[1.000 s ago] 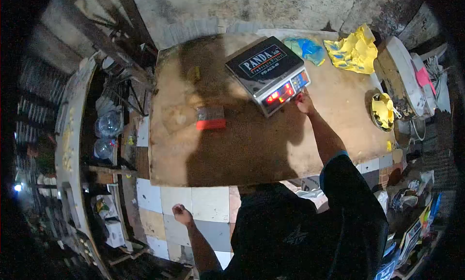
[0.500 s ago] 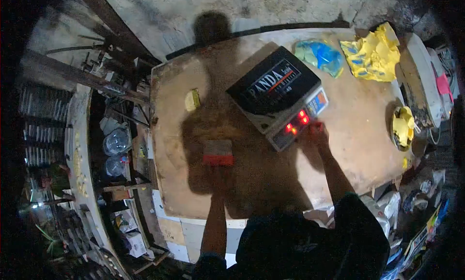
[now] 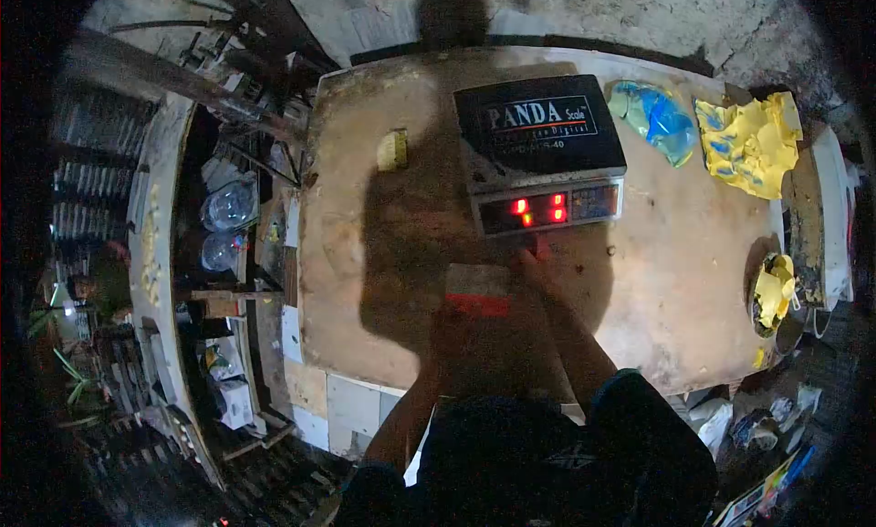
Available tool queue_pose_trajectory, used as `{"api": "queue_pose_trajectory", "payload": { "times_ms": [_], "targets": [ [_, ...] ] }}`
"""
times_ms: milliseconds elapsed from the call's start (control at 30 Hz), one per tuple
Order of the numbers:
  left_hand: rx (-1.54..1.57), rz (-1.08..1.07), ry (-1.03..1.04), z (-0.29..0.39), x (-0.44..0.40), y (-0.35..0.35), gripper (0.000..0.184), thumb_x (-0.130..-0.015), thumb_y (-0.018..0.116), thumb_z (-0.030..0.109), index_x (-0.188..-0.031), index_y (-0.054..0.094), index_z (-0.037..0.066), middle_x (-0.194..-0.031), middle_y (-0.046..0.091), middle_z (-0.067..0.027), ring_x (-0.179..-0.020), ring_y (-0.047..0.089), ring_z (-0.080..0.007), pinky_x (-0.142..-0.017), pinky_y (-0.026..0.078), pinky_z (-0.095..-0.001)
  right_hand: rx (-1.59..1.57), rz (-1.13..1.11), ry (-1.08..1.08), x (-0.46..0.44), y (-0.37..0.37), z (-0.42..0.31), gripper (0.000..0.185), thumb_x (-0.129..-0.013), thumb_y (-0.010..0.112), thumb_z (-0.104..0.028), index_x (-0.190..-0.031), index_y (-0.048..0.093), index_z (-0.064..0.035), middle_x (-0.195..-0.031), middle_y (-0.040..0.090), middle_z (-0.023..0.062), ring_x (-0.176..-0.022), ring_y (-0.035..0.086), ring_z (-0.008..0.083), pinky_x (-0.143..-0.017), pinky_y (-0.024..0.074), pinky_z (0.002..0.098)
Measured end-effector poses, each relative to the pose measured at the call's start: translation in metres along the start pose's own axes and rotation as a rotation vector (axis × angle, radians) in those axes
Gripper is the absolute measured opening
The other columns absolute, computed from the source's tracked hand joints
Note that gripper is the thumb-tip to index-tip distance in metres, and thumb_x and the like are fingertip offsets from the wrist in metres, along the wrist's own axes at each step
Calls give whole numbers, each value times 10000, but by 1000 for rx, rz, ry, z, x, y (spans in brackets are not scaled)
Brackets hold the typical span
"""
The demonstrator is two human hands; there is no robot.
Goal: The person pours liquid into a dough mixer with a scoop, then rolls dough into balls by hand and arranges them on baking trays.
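A digital scale with a black top (image 3: 540, 130) marked PANDA stands on the table, its red-lit display (image 3: 538, 210) facing me. In the shadow just below it, my left hand (image 3: 445, 335) is closed around a flat scraper (image 3: 479, 292) with a grey blade and a red band. Beside the scraper's right end is my right hand (image 3: 534, 270), close under the display. Its fingers are too dark to make out, and I cannot tell whether they touch the scraper.
A small yellow block (image 3: 393, 150) lies left of the scale. A blue-green plastic bag (image 3: 655, 121) and a crumpled yellow sheet (image 3: 750, 144) lie at the back right. A bowl with yellow stuff (image 3: 774, 292) stands at the right edge. Shelves with clear plastic containers (image 3: 228, 208) are on the left.
The scale has turned clockwise, and its display now faces me. My right hand has moved from the scale's right front corner to beside the scraper. The view has also turned.
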State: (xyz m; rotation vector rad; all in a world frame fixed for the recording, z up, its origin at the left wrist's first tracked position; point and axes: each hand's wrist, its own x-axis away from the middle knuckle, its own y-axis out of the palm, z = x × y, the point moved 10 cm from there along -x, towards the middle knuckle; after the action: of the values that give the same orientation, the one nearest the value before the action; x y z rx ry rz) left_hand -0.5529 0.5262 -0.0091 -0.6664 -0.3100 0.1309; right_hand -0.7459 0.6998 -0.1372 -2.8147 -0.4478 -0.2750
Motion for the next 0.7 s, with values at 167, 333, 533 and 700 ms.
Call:
{"api": "queue_pose_trajectory", "payload": {
  "times_ms": [167,333,533,700],
  "targets": [
    [73,-81,254,89,-30,26,228,-788,606,196,-963,568,53,-936,579,-123,-897,532,-299,-804,434,-392,337,262,-248,67,-77,-154,386,-813,535,-169,-1161,466,-15,-1066,557,174,-985,551,318,-831,445,436],
    [142,-43,408,133,-66,46,221,-789,602,193,-964,572,62,-945,579,-123,-909,528,-302,-812,430,-400,783,195,-342,131,-66,-158,522,-779,575,-263,-1232,442,-41,-1228,459,233,-1168,397,422,-947,327,503],
    [113,114,451,94,-20,-47,214,-789,598,190,-967,577,73,-955,578,-123,-925,523,-305,-823,425,-409,1353,37,-471,105,-7,-112,570,-785,561,-359,-1279,434,-105,-1314,361,242,-1201,349,427,-958,296,517],
    [-39,364,264,-15,136,-206,209,-789,594,187,-969,582,82,-964,578,-123,-937,519,-308,-832,421,-416,938,199,-201,47,-3,-116,351,-867,483,-396,-1016,592,-96,-930,574,162,-942,512,353,-818,416,460]
  ]
}}
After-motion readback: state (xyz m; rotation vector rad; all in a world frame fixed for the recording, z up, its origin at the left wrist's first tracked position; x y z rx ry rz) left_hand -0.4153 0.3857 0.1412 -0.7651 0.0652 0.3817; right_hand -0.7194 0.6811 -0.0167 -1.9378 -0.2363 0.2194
